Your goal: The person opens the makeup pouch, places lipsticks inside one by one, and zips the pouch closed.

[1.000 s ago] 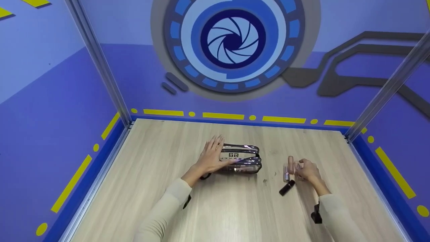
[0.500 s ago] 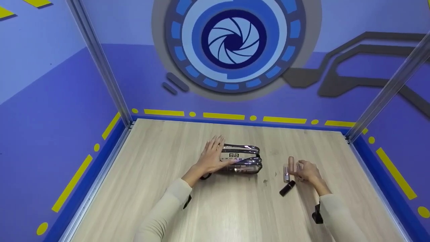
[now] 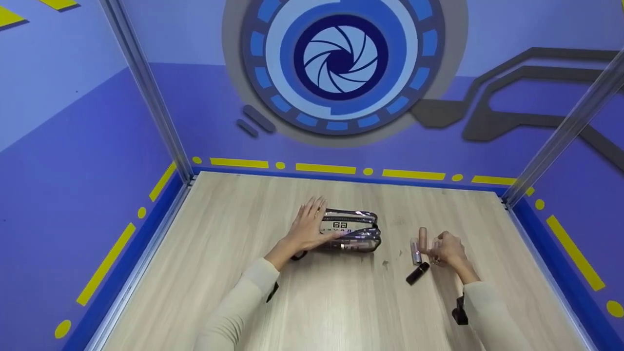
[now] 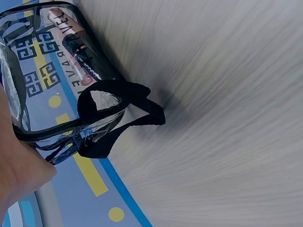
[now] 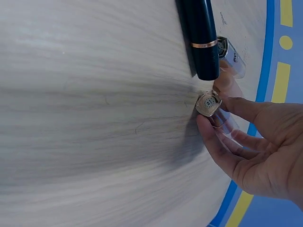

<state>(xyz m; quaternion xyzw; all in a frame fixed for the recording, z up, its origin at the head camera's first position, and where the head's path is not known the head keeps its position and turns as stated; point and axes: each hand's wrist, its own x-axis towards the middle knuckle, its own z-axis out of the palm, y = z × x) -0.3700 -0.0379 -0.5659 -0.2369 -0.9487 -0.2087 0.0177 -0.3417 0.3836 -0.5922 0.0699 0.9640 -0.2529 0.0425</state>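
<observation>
1. Currently, the right hand (image 5: 255, 146) pinches a clear tube (image 5: 208, 104) between thumb and fingers, its squarish metallic end facing the wrist camera. Whether the tube touches the desk (image 3: 253, 204) is hard to tell.
2. The left hand (image 3: 308, 228) lies across one end of the transparent pouch (image 3: 358, 226), fingers long and slightly spread, pressing on it rather than gripping.
3. Both forearms reach in from the near edge; the left slants inward to the pouch, while the right angles forward and a little inward, wrist low over the desk.
4. Just beside the right hand are a pinkish-brown tube (image 3: 422, 238) and, next to that, a silver-ended tube (image 3: 415, 252). A black tube (image 3: 418, 273) lies slantwise nearer the person.
5. The pouch sits near the middle of the desk, left of these tubes and apart from them, its black strap (image 4: 155, 113) looped out at the end by the left hand. Inside, a rose-capped tube (image 4: 66, 21) shows through the plastic.
6. Judging by this layout, the handling looks partway: some cosmetics are within the pouch, one is in the grip, and three lie loose, not yet picked up.
</observation>
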